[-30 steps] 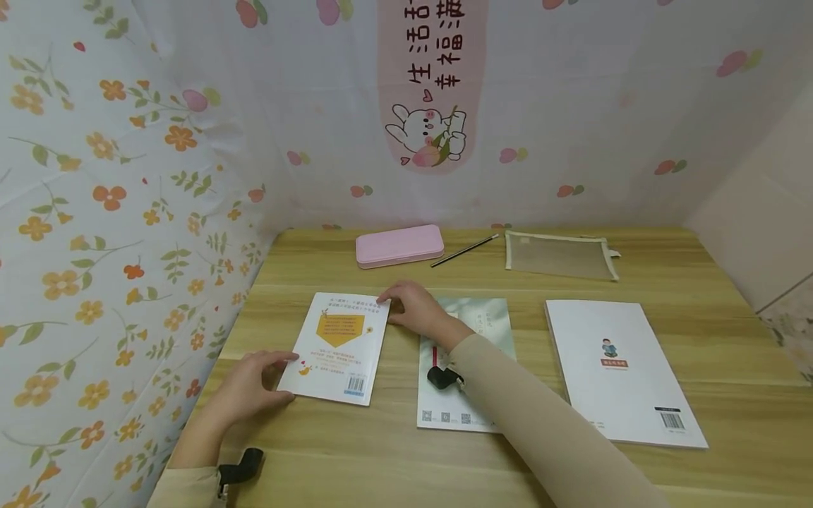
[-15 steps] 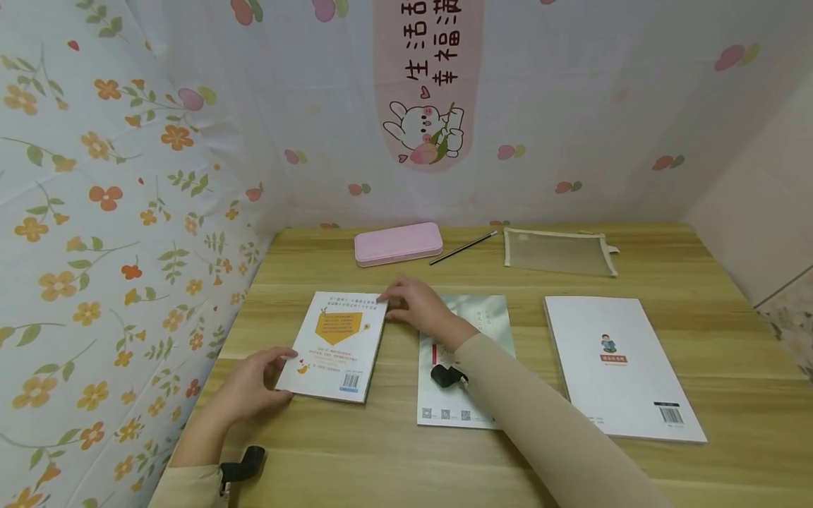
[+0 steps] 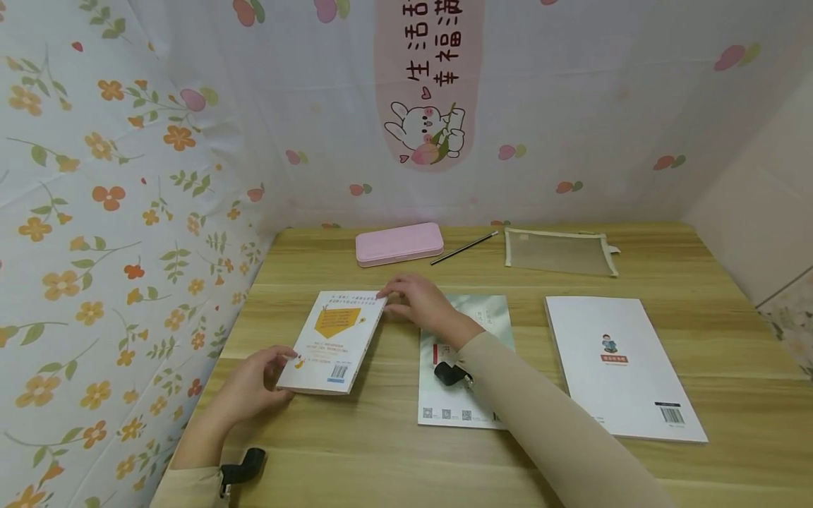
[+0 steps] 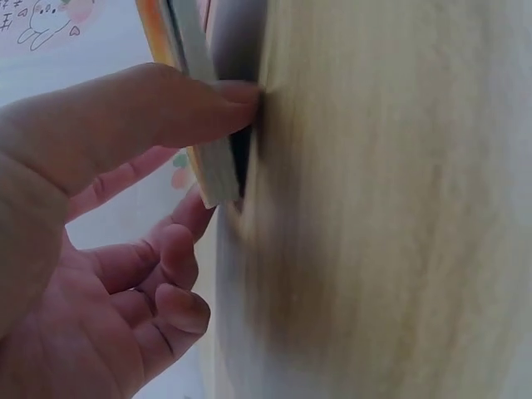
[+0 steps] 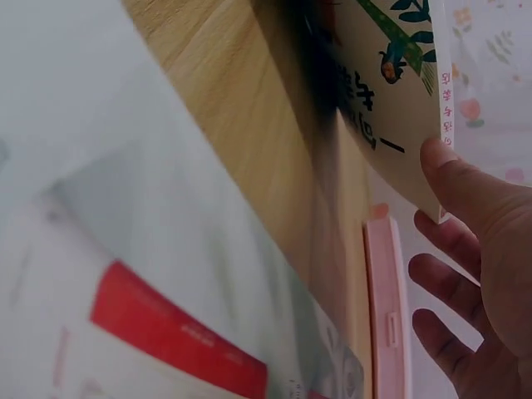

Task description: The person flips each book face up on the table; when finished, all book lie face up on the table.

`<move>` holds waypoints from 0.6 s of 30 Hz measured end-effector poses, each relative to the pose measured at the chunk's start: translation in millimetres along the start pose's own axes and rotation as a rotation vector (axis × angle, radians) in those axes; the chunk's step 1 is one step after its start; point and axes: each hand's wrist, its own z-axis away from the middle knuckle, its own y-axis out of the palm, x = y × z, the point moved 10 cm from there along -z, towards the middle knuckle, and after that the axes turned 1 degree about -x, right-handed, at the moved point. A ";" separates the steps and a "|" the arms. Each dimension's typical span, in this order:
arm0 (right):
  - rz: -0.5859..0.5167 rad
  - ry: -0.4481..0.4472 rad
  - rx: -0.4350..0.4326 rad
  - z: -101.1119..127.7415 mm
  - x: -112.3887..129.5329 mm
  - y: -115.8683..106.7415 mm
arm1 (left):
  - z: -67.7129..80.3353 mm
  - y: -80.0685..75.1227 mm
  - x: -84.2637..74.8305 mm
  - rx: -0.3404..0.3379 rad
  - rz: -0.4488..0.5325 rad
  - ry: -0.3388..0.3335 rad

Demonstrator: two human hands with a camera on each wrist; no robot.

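Rising along its right edge, the white book (image 3: 330, 346) now tilts above the desk (image 3: 356, 451), where half a second ago it lay nearly flat, beside the pale green booklet (image 3: 497, 324). The right hand (image 3: 419, 300) pinches its far right corner between thumb and fingers, while the left hand (image 3: 250, 384) grips the near left corner, thumb across the page edge. Its front cover (image 5: 386, 108) shows underneath, so the hands seemingly bear part of its weight, though whether the left edge touches the desk I cannot tell.
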 end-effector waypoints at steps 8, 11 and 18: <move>-0.078 0.010 -0.027 -0.4 2.5 -13.5 | 4.0 -11.7 4.3 -0.054 0.093 -0.006; -0.112 0.030 -0.037 -0.6 1.1 -18.6 | 6.3 -22.6 1.7 -0.123 0.088 0.012; -0.189 0.044 -0.090 1.1 1.6 -35.9 | 14.9 -48.6 -5.4 -0.358 0.155 0.072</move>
